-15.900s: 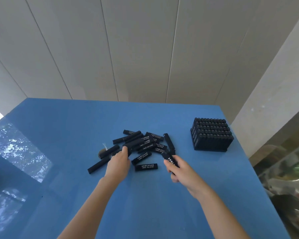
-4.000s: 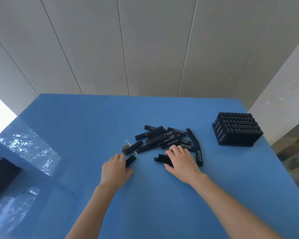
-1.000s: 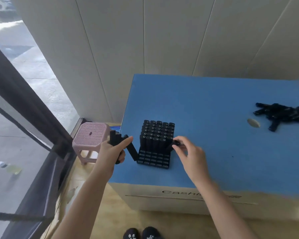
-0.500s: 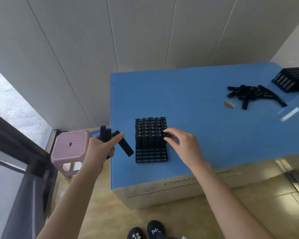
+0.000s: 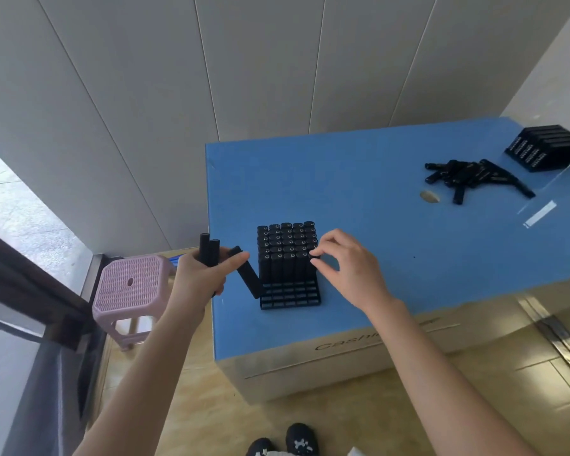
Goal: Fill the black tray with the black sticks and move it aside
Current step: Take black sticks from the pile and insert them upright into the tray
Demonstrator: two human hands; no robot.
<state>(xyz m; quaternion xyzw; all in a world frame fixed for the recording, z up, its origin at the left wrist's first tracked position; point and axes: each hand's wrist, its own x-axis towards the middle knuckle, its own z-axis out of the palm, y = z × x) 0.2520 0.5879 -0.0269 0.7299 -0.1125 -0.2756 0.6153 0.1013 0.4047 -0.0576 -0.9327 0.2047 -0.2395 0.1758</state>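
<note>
Between the hands stands the tray (image 5: 290,297), empty rows nearest. The right hand (image 5: 348,273) pinches a stick (image 5: 314,255) upright there; the left hand (image 5: 199,283) grips spare sticks (image 5: 205,250).

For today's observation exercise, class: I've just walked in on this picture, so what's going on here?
A person is loading a tray on a blue table. The left hand grips a few sticks beside it. The right hand pinches a stick at the right end of the nearest filled row. The back rows are full and the front rows are empty. A pile of loose ones lies far right, by a second tray, packed full.
</note>
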